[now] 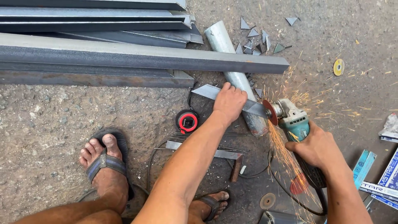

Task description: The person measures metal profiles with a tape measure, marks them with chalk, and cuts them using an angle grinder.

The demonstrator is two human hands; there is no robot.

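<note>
- We press our left hand (229, 101), fingers closed, on a flat steel strip (232, 98) lying across a round pipe (236, 76) on the floor.
- Our right hand (319, 147) grips the teal angle grinder (294, 124); its disc (271, 112) touches the strip's end, throwing sparks.

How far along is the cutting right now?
Done: a scatter of small triangular offcuts lies by the round pipe. In hand: the left hand presses a flat steel strip on the pipe while the right hand runs the angle grinder, sparks flying. Left: the strip's tip is not yet severed.
</note>
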